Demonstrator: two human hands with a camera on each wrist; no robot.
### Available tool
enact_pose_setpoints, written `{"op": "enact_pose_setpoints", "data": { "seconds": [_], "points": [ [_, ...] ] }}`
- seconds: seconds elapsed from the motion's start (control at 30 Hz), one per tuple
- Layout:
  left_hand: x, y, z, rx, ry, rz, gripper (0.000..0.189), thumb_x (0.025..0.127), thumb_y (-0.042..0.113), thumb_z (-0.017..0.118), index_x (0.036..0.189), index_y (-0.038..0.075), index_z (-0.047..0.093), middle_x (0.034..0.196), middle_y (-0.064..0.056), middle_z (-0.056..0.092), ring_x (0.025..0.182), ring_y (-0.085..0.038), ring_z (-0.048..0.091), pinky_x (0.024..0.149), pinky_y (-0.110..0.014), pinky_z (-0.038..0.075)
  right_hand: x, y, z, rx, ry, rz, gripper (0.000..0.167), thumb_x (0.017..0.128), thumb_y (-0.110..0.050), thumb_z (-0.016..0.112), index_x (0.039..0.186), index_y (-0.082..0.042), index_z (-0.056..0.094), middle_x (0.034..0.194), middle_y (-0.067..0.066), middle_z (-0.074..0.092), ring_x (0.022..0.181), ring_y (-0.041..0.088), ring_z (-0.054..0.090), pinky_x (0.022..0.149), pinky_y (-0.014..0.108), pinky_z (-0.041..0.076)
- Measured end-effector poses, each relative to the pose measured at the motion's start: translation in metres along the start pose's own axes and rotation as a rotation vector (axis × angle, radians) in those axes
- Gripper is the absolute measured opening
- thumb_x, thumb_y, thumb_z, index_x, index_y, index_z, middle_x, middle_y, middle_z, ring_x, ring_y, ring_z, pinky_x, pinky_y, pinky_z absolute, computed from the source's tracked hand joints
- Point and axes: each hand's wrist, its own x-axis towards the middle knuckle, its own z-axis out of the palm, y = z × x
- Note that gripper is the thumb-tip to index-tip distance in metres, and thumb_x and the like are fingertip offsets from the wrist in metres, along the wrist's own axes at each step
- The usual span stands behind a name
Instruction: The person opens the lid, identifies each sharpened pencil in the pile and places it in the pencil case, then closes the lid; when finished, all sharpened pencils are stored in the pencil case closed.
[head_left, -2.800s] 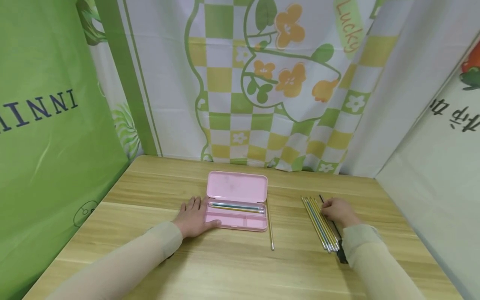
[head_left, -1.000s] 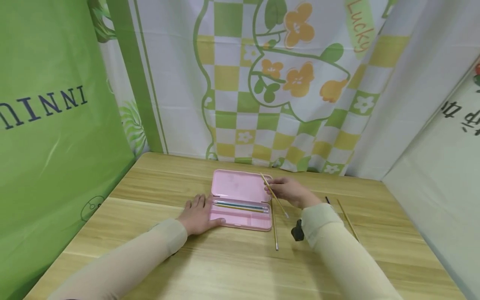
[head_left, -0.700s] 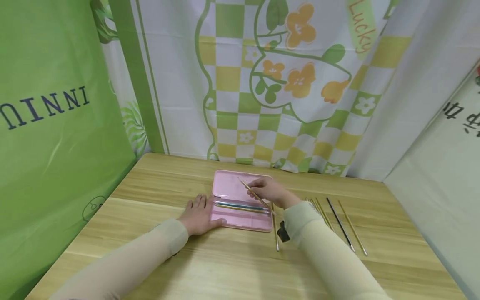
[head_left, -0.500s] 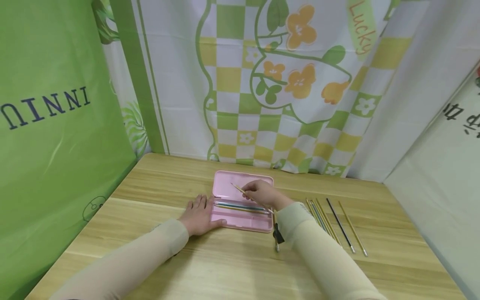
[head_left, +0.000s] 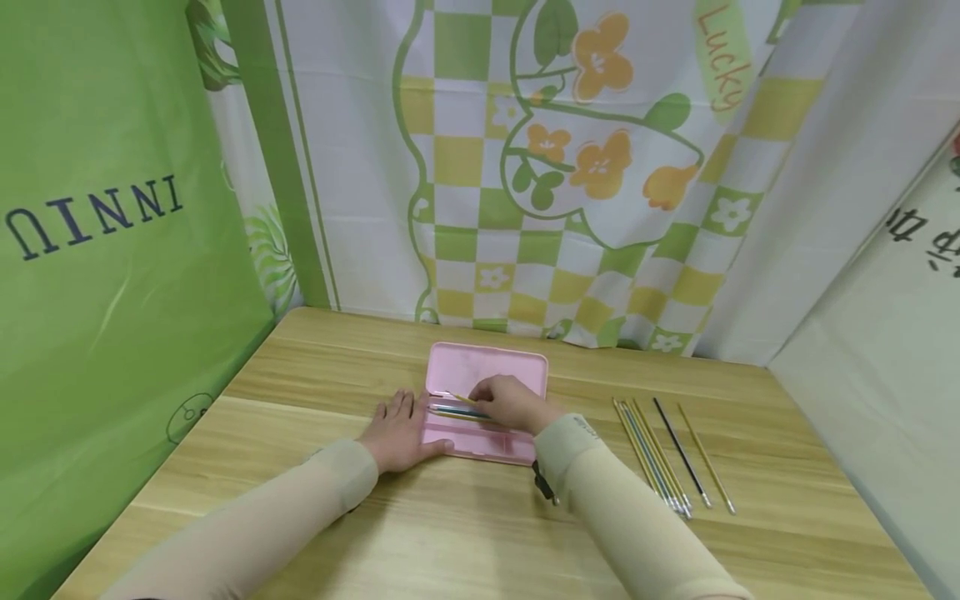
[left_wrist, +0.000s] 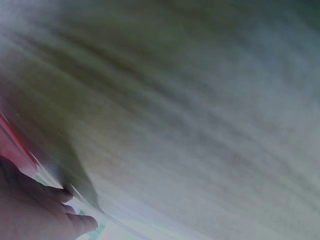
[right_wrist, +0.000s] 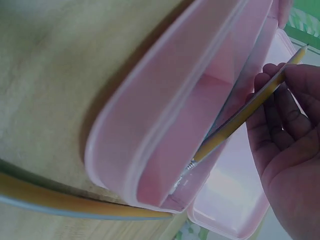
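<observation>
Your right grip (head_left: 508,402) pinches a yellow pencil (right_wrist: 237,122), tilted with its eraser end inside the pink case (head_left: 480,364), not yet laid flat; your left grip (head_left: 396,437) sits wide at the case's left end. Some pencils (head_left: 456,411) already lie inside; loose pencils (head_left: 651,458) on the worktop (head_left: 435,533) appear left.

A yellow pencil (right_wrist: 242,115), pinched in the right hand (head_left: 512,402), tilts tip-up over an open pink pencil case (head_left: 463,440), whose rear compartment holds teal and yellow pencils (head_left: 452,410) lying lengthwise; the left hand (head_left: 396,435) rests at its left end.
</observation>
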Motion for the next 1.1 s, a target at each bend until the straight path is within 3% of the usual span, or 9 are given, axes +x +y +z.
{"op": "enact_pose_setpoints", "data": {
  "seconds": [0.37, 0.57, 0.67, 0.83, 1.1],
  "points": [
    [-0.002, 0.001, -0.002, 0.000, 0.012, 0.012, 0.105, 0.098, 0.070, 0.052, 0.162, -0.005, 0.017, 0.162, -0.035, 0.022, 0.153, -0.048, 0.013, 0.121, -0.065, 0.012, -0.002, -0.001, 0.004, 0.021, -0.027, 0.040, 0.019, 0.096, -0.005, 0.068, 0.112, -0.004, 0.076, 0.108, 0.009, 0.076, 0.107, 0.025, 0.069, 0.104, 0.042, 0.050],
    [-0.001, 0.000, 0.002, -0.005, 0.013, 0.019, 0.108, 0.097, 0.074, 0.048, 0.162, -0.005, 0.016, 0.163, -0.035, 0.021, 0.153, -0.048, 0.012, 0.122, -0.064, 0.010, -0.007, 0.006, 0.002, -0.026, 0.012, 0.040, 0.015, 0.098, -0.007, 0.068, 0.109, -0.004, 0.077, 0.107, 0.008, 0.076, 0.108, 0.027, 0.068, 0.103, 0.042, 0.050],
    [0.000, 0.000, 0.002, -0.007, 0.007, 0.017, 0.108, 0.097, 0.074, 0.048, 0.162, -0.005, 0.015, 0.163, -0.035, 0.020, 0.153, -0.048, 0.012, 0.122, -0.063, 0.009, -0.012, 0.012, -0.005, -0.018, 0.048, 0.039, 0.014, 0.098, -0.008, 0.067, 0.107, -0.003, 0.077, 0.105, 0.009, 0.076, 0.105, 0.027, 0.069, 0.099, 0.042, 0.052],
    [0.000, 0.001, 0.000, -0.016, -0.004, 0.016, 0.106, 0.098, 0.071, 0.051, 0.162, -0.005, 0.014, 0.163, -0.036, 0.019, 0.153, -0.049, 0.010, 0.122, -0.064, 0.008, -0.023, 0.028, -0.026, 0.092, 0.067, 0.046, 0.020, 0.100, -0.003, 0.061, 0.113, 0.008, 0.072, 0.107, 0.017, 0.073, 0.102, 0.032, 0.069, 0.093, 0.043, 0.056],
    [0.000, 0.000, 0.001, -0.007, -0.011, 0.018, 0.108, 0.097, 0.073, 0.048, 0.163, -0.005, 0.012, 0.163, -0.036, 0.017, 0.154, -0.048, 0.009, 0.122, -0.064, 0.008, -0.039, 0.057, -0.053, 0.180, 0.114, 0.130, 0.025, 0.104, -0.005, 0.055, 0.119, 0.012, 0.066, 0.113, 0.024, 0.069, 0.104, 0.035, 0.066, 0.090, 0.045, 0.055]
  ]
}}
